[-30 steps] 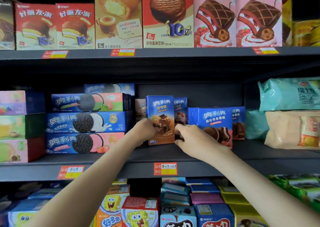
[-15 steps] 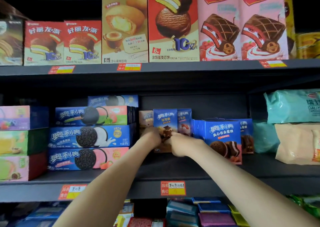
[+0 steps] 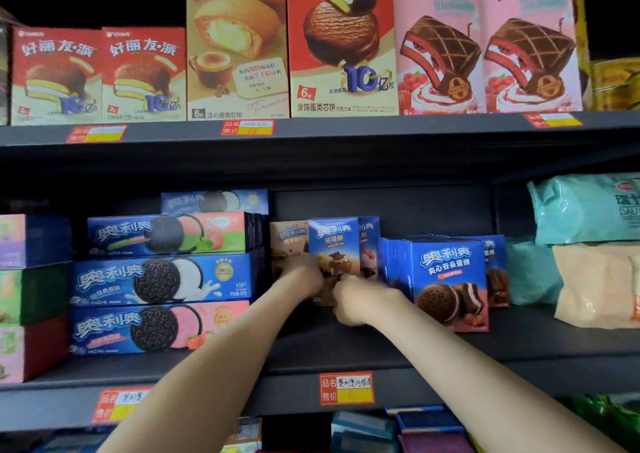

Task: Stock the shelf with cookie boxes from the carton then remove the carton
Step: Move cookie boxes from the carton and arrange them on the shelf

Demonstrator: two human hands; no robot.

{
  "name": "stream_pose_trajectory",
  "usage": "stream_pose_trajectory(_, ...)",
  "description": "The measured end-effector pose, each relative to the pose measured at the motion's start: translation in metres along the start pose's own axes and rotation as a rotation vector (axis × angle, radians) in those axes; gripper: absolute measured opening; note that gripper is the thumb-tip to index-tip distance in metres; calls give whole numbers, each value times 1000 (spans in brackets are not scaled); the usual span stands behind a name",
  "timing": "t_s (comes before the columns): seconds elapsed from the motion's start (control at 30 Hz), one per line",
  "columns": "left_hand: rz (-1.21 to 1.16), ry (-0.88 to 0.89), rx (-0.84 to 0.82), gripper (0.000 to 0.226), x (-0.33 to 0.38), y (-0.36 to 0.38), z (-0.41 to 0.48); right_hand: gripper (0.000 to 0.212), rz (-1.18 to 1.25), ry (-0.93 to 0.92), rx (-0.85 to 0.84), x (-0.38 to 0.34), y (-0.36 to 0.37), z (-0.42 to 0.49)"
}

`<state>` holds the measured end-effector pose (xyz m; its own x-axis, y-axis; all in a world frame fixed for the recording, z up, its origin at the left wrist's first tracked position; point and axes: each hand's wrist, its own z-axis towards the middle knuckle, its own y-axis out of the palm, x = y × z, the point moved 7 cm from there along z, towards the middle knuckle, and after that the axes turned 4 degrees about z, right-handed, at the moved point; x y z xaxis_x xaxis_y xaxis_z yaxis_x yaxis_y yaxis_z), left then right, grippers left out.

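Observation:
A tall blue cookie box (image 3: 333, 245) stands upright on the middle shelf (image 3: 381, 345), deep between a brown box (image 3: 288, 241) on its left and another blue box (image 3: 369, 241) on its right. My left hand (image 3: 304, 276) grips its lower left side. My right hand (image 3: 360, 300) grips its lower right front with curled fingers. The box's bottom half is hidden behind both hands. The carton is out of view.
Stacked long blue cookie boxes (image 3: 166, 283) fill the shelf to the left. A square blue cake box (image 3: 446, 283) stands to the right, with pale bags (image 3: 595, 279) beyond. Large pie boxes (image 3: 343, 44) line the upper shelf. More boxes sit on the lower shelf (image 3: 363, 428).
Both hands have pushed the tall blue box further back into the shelf. The camera has moved closer and tilted upward.

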<state>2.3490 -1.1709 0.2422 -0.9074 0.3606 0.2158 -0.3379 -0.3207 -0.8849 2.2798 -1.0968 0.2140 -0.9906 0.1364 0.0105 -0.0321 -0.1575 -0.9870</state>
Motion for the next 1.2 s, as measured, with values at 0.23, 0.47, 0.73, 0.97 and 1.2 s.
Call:
stream_pose_trajectory(0.23, -352, 22, -131, 24, 13, 16, 4, 37, 56, 60, 90, 6, -6, -2)
stream_pose_trajectory(0.47, -522, -12, -243, 19, 4, 16, -4, 39, 132, 64, 98, 9, -7, -3)
stream_pose_trajectory(0.73, -402, -1, -275, 27, 13, 7, -32, 36, 178, -5, 164, 12, -17, -13)
stream_pose_trajectory(0.97, -249, 133, 35, 40, 22, -42, -89, 28, 296, -123, 346, 13, -33, -59)
stream_pose_trajectory(1.2, -451, 114, 330, 29, -11, -45, -229, 36, 462, -379, 501, -18, -6, -163)
